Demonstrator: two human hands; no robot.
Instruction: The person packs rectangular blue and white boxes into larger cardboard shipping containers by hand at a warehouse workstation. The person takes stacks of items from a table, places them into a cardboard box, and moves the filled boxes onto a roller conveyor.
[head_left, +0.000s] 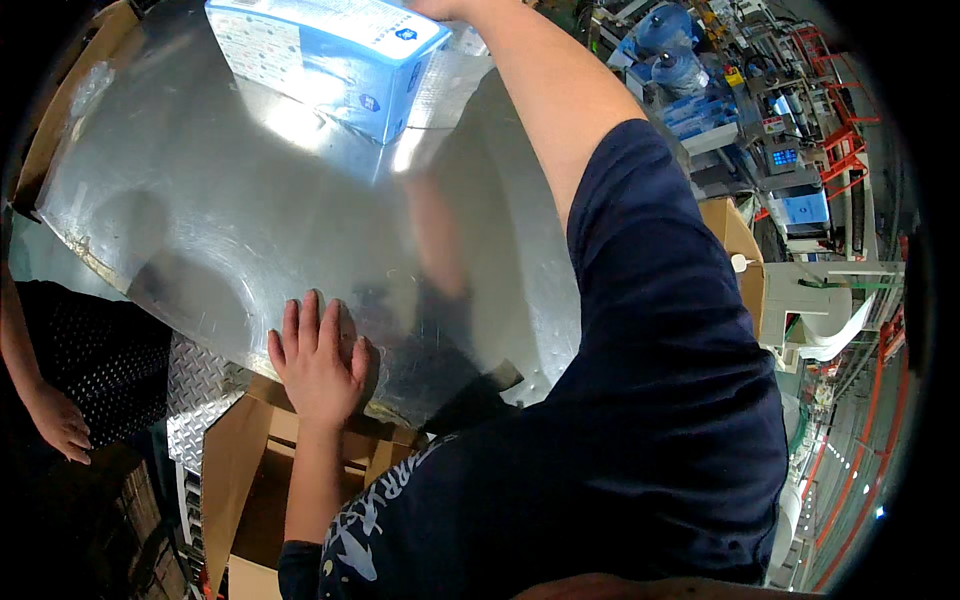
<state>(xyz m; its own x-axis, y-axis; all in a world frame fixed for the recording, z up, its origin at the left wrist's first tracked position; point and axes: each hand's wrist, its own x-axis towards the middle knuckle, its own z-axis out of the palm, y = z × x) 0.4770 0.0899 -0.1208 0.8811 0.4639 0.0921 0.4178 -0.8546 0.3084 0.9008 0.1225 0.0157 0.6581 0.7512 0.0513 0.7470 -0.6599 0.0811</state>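
My left hand (318, 365) lies palm down near the close edge of a shiny metal table (240, 220), its fingers stretched out and nothing in them. At the far side of the table stands a blue and white plastic-wrapped package (340, 65). My right arm reaches forward to it, and my right hand (440, 8) is at the package's upper right corner. The picture's top edge cuts that hand off, so its fingers and their grip are hidden.
An open cardboard box (235, 480) stands below the table's near edge, beside a diamond-plate metal sheet (200, 390). Another person's hand (60, 425) hangs at the left. Machinery with a small lit screen (784, 157) and another carton (735, 235) are on the right.
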